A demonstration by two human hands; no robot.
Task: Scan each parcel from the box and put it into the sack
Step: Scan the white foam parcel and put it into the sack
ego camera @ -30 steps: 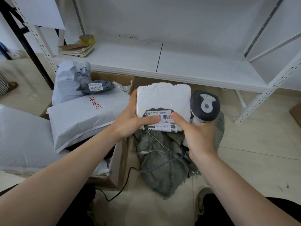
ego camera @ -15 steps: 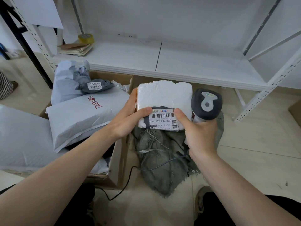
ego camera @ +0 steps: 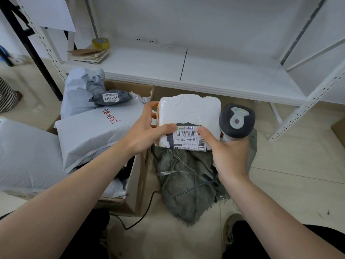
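1. Starting with the biggest thing, I see a white shelf (ego camera: 233,77) across the back, its lower board overhanging the floor where the work is laid out.
2. On the floor at left stands the cardboard box (ego camera: 139,184), heaped with grey mailing bags (ego camera: 89,135). I judge it sits there to keep each pick a short reach for the left arm.
3. The grey-green sack (ego camera: 186,184) lies crumpled just beside the box's right wall and right under the held parcel, probably so a scanned item can drop straight in. I cannot tell whether its mouth is open.
4. The white parcel (ego camera: 188,111) is held in the air above the sack, its printed side turned up toward me.
5. The scanner (ego camera: 237,120) stands upright just right of the parcel. Its head is not aimed at the barcode, so I'd say the scan is not yet lined up.
6. My left hand (ego camera: 147,135) grips the parcel's left edge, thumb on top and fingers curled behind. My right hand (ego camera: 229,156) is wrapped round the scanner's handle, its thumb pressed on the parcel to steady it.
7. The label (ego camera: 186,140) sits between the two thumbs, seemingly being flattened for reading.
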